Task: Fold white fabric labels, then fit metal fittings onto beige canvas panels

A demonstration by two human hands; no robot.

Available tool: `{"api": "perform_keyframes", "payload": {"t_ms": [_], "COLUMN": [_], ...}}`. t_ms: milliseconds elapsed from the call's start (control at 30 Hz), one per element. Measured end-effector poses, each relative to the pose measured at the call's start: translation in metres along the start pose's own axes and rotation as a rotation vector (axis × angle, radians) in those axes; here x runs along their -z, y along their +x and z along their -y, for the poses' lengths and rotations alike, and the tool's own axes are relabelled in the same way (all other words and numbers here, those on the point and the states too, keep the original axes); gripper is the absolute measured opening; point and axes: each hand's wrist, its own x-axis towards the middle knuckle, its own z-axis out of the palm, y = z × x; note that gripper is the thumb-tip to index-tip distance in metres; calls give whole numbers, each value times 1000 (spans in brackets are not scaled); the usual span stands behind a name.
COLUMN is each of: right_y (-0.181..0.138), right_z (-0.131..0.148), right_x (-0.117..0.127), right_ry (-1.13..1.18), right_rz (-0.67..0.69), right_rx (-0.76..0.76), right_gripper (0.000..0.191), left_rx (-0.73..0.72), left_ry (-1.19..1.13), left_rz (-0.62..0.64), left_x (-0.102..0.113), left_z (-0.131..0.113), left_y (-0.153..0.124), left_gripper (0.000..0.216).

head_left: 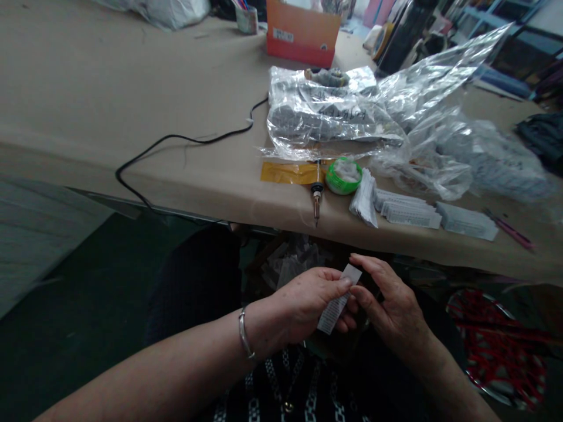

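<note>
My left hand (303,299), with a bangle on its wrist, pinches a narrow white printed label (333,313) between thumb and fingers, above my lap. The label slants, its top end pointing up and to the right. Close beside that end is my right hand (396,302), thumb and index finger apart around the label's upper corner. On the table in front lies a soldering iron (316,196), its tip towards the front edge. To its right are a green tub (343,179) with white material inside, a folded bundle of labels (364,199) and fanned label stacks (411,210).
Large clear plastic bags (334,117) cover the table's middle. Behind them stands an orange box (303,35). A black cord (189,139) droops over the front edge. Pink-handled tweezers (512,233) lie right. Below the table is a bin of scraps (292,261); a red-corded stool (497,346) stands right.
</note>
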Motion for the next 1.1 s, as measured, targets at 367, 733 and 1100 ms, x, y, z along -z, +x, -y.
{"api": "perform_keyframes", "payload": {"t_ms": [367,733,1100], "right_y": [-1,22,49], "right_z": [0,8,8], "right_x": [-2,-11,-37], "right_ry": [183,760,1234], "right_rz": [7,27,181], "right_rx": [-131,-495,-588], "right_gripper": [38,21,17], "left_rx": [-34,-158,-402], "left_ry": [-16,106,292], "left_rz": [9,-111,-266], "left_x": [1,2,10], "left_z": [0,-4,-9], "left_y": [2,-2,-8], "left_gripper": [27,29,30]}}
